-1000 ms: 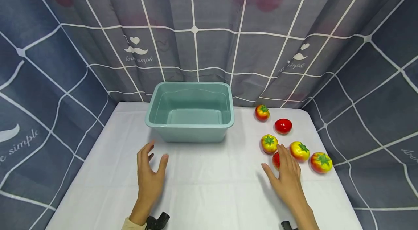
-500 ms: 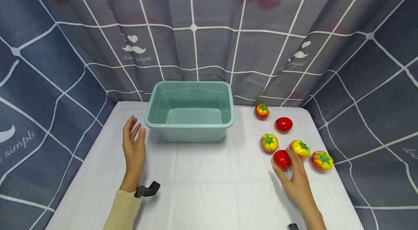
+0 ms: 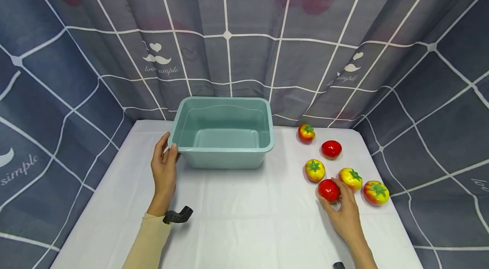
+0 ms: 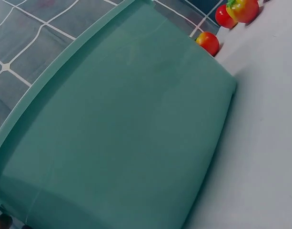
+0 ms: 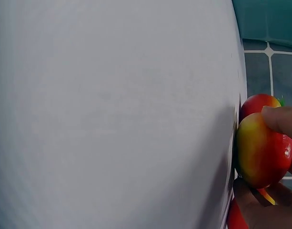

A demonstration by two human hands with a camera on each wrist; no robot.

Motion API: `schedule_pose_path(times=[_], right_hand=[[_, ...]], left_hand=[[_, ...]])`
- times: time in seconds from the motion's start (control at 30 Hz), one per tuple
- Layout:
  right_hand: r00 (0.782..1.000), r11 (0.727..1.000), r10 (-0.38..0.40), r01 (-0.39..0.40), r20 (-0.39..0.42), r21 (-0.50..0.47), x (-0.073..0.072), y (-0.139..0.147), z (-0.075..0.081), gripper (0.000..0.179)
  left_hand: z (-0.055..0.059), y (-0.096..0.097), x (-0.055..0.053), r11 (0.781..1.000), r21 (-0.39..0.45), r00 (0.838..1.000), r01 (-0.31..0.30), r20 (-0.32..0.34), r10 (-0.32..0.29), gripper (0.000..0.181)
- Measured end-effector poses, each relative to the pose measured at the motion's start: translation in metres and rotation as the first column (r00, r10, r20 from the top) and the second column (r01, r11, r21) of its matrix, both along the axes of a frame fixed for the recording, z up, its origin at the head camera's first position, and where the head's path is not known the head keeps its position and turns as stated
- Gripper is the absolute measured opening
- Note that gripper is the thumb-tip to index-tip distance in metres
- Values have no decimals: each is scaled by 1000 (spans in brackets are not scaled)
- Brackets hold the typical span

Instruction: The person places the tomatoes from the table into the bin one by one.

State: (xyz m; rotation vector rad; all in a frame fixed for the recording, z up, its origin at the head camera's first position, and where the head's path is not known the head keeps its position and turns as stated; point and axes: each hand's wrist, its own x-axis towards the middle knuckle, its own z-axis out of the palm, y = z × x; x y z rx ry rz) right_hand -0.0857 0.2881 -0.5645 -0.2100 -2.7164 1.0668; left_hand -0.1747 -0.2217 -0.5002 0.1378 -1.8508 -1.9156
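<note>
A pale green plastic basin (image 3: 221,159) stands at the back of the white table. My left hand (image 3: 164,175) is at its front left corner, thumb at the rim and fingers curled under the edge. In the left wrist view the basin's outer wall (image 4: 117,114) fills most of the picture, and only fingertips show at the lower left. My right hand (image 3: 345,214) holds a red tomato (image 3: 328,190) between thumb and fingers, on the table. Seen from the right wrist, this tomato (image 5: 260,152) also has a yellow side, with fingers on both ends.
Around the right hand lie more tomatoes: a yellow one (image 3: 315,170), another yellow one (image 3: 350,179), a red-yellow one (image 3: 376,193), a red one (image 3: 331,149) and a small one (image 3: 307,133) at the back. A grey checked curtain (image 3: 248,57) encloses the white tabletop (image 3: 237,218).
My left hand moved left and forward, then right to the basin's corner. My right hand shifted slightly right, uncovering the red tomato, and its fingers closed around it. The basin stayed in place.
</note>
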Motion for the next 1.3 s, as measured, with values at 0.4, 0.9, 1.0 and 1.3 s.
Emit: schedule_pose_path(times=[0.4,0.9,1.0,1.3], right_hand=[[997,998,-10,6,-80,-56,-3,-8,10,76],[970,983,89,-123,-226,-139,-44,-49,82,78],[961,975,121,-162,-251,-152,-53,-59,93,78],[913,938,204,-286,-354,-196,-82,-93,112,75]], left_hand=[[0,-2,-1,1000,-15,1000,-14,1,14,49],[0,-3,-1,1000,-8,1000,0,-4,0,50],[-1,-2,-1,1000,-17,1000,5,1,-5,50],[-3,2,-2,1000,-29,1000,12,-13,-13,51]])
